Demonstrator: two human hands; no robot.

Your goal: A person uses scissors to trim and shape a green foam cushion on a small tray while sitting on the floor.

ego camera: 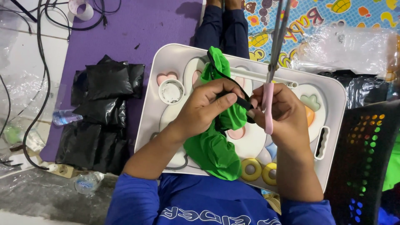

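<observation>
Across my lap sits a white tray [333, 89] with cartoon shapes on it. My left hand [204, 108] squeezes a green cloth [214, 152] and pinches its black strap [241, 101]. My right hand [287, 114] is closed around pink-handled scissors [268, 104], with the blades pointing away from me. Farther off, black bags [102, 112] lie on a purple mat [137, 25], and a colorful play mat [358, 14] is beyond the tray.

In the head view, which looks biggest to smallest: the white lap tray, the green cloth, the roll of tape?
1. White lap tray.
2. Green cloth, though it lies nearer the camera.
3. Roll of tape, farthest away and partly cropped.
</observation>
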